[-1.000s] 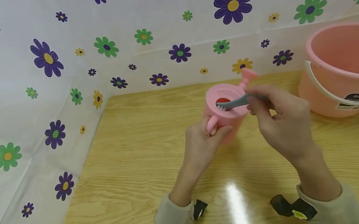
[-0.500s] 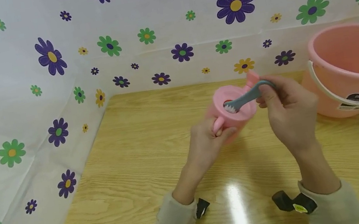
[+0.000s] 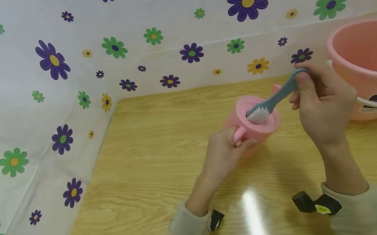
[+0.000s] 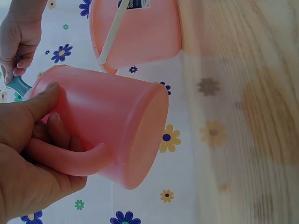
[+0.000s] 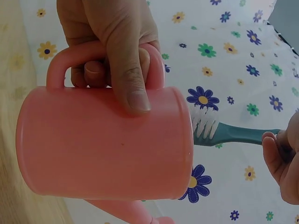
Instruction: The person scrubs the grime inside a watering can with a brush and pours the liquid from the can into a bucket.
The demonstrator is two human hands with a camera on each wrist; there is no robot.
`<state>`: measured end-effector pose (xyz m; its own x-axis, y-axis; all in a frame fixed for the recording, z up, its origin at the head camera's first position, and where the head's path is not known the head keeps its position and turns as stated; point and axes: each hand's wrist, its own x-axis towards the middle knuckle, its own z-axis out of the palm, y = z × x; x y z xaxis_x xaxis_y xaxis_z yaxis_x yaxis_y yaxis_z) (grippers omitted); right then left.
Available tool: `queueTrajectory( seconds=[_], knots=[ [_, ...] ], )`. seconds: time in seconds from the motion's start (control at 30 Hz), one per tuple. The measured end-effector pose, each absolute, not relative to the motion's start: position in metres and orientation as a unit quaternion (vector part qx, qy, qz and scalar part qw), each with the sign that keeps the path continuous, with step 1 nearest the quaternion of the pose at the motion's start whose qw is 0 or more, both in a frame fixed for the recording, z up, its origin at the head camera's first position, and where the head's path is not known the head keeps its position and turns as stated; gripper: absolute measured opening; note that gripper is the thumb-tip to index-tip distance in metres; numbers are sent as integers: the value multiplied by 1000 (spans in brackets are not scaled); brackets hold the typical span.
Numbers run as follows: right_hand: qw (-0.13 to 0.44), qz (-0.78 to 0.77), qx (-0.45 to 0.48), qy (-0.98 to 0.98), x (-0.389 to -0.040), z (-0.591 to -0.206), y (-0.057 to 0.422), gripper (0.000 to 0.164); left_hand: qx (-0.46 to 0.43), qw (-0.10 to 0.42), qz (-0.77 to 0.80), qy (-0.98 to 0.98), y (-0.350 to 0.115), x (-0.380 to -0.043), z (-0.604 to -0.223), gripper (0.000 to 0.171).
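A pink watering can is held off the table by my left hand, whose fingers curl round its handle while the thumb presses on the body. Its round top opening tilts toward my right side. Between thumb and fingers, my right hand pinches the end of a blue-grey brush with white bristles. The bristle head lies at the rim of the opening, as the right wrist view also shows. Most of the can's spout is hidden behind the brush in the head view.
A large pink bucket with a white handle stands at the right, just beyond my right hand. The wooden table ends at the back and left against a white sheet printed with flowers.
The brush has been drawn out of the can's opening, so its bristles now show fully. Both hands and the can have shifted to the right, the right hand farther.
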<state>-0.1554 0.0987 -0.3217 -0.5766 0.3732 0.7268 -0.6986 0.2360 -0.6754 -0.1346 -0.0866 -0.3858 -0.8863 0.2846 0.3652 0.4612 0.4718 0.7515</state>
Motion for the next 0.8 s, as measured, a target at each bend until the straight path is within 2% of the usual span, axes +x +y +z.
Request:
queueTrajectory(
  seconds=[0.27,0.63,0.8],
  knots=[
    [416,619,135,-652,-153,-318,104,15,-218,100,-455,-858,-84,-134,-386,41],
    [429,647,176,-605,-151,-315,103,11,-202,92,-463,-858,-89,-135,-383,47],
    [448,644,215,-581,-148,-315,100,8,-195,94,-468,-857,-90,-135,-383,42]
  ],
)
